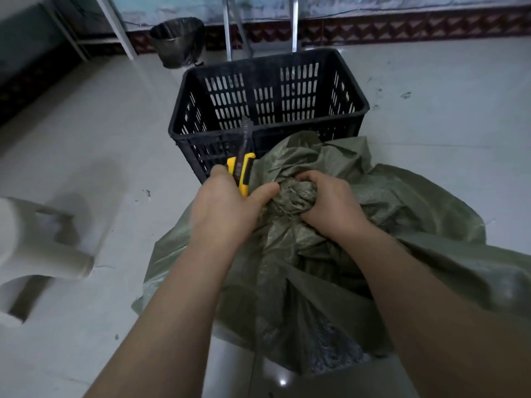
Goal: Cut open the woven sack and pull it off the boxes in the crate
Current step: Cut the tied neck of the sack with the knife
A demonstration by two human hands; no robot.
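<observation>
step: opening cut, seemingly not started | left hand [227, 205] grips knife [244, 171], blade up | right hand [330, 205] clamps bunched sack [402, 202] neck | next: probably slice below fist

The left hand [227, 205] grips a yellow utility knife [242, 168], blade pointing up and away, its thumb touching the green woven sack [416, 202]. Just right of it, the right hand [330, 202] clutches a bunched knot of the sack. The black slatted crate [207, 135] stands just beyond both hands; a dark waste bin [178, 41] sits farther off.
</observation>
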